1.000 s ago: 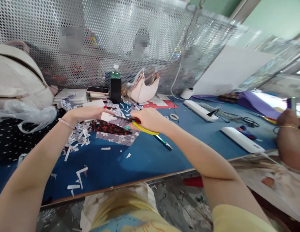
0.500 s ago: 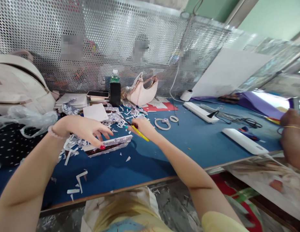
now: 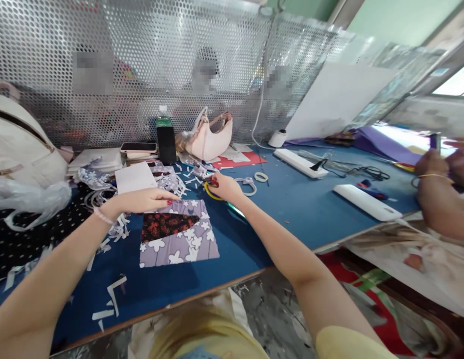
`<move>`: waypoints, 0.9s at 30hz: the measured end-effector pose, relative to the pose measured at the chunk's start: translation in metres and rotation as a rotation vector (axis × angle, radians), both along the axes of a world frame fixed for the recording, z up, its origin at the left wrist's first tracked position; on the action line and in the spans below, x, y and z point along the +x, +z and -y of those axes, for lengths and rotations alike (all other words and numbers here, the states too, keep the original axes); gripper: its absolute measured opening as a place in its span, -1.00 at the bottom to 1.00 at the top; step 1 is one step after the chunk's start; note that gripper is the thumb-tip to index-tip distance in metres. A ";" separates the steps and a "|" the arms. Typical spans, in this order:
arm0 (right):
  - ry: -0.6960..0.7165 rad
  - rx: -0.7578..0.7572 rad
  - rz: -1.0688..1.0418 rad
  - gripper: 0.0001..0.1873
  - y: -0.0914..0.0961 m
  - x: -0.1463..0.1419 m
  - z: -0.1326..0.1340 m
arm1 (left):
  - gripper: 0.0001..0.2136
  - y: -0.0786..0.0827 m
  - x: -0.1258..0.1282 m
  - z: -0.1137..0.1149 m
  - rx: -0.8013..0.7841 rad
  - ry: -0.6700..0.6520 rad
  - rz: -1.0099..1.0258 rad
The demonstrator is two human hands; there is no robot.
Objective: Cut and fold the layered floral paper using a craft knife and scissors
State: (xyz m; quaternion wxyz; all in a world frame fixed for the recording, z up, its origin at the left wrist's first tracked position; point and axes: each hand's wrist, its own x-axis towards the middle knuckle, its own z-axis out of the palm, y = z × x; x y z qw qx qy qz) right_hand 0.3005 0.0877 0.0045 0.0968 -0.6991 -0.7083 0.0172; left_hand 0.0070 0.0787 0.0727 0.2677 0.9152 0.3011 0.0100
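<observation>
My left hand (image 3: 151, 200) has its fingers closed at the top edge of a purple floral piece of fabric (image 3: 187, 245). White flowers cover this piece, and a black patch with red flowers (image 3: 166, 225) shows along its upper left. My right hand (image 3: 227, 189) grips scissors with yellow handles (image 3: 214, 192), just beyond the piece's upper right corner; their blades point away, toward the scraps. Under my right wrist a slim, shiny green thing (image 3: 237, 211) shows in part; I cannot tell what it is.
White and purple offcuts (image 3: 175, 184) litter the blue table (image 3: 284, 234). Behind them stand a bottle (image 3: 163, 119), a phone (image 3: 138, 147) and a pink handbag (image 3: 211, 137). White power strips (image 3: 366, 202) lie to the right, near another person's hand (image 3: 430, 164). A pale backpack (image 3: 18, 144) is at left.
The floral piece, seen edge-on and narrow before, now shows its broad face toward me. My left hand has gone from spread fingers to closed on its top edge. The scissors have turned in my right hand.
</observation>
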 end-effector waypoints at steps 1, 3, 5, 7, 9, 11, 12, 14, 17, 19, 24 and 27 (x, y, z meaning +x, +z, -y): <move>0.016 0.015 -0.005 -0.65 -0.001 0.002 -0.001 | -0.60 -0.009 0.006 -0.001 -0.012 -0.048 -0.006; 0.057 0.039 -0.008 -0.63 -0.003 0.006 -0.004 | -0.63 -0.024 0.017 -0.001 -0.009 -0.120 -0.017; 0.099 0.050 0.000 -0.60 -0.002 0.010 -0.007 | -0.65 -0.036 0.023 -0.001 0.028 -0.119 -0.005; 0.124 0.045 0.022 -0.57 0.003 0.014 -0.008 | -0.64 -0.042 0.025 0.000 0.094 -0.095 0.019; 0.128 0.017 0.058 -0.59 0.012 0.018 -0.004 | -0.63 -0.044 0.027 0.003 0.156 -0.079 0.037; 0.117 -0.052 0.105 -0.66 0.022 0.023 0.006 | -0.66 -0.042 0.027 0.007 0.219 -0.086 0.030; 0.109 -0.099 0.132 -0.68 0.026 0.025 0.013 | -0.67 -0.041 0.027 0.010 0.260 -0.101 0.013; 0.131 -0.202 0.193 -0.71 0.030 0.028 0.029 | -0.71 -0.038 0.027 0.015 0.348 -0.143 -0.035; 0.221 -0.328 0.269 -0.83 0.029 0.029 0.052 | -0.71 -0.039 0.025 0.020 0.397 -0.188 -0.107; 0.277 -0.369 0.299 -0.85 0.025 0.030 0.063 | -0.67 -0.044 0.022 0.018 0.376 -0.176 -0.127; 0.418 -0.368 0.161 -0.89 0.026 0.033 0.074 | -0.60 -0.067 0.006 0.012 0.359 -0.094 -0.050; 0.513 -0.395 -0.030 -0.90 0.030 0.027 0.070 | -0.61 -0.082 -0.005 0.016 0.405 -0.045 -0.001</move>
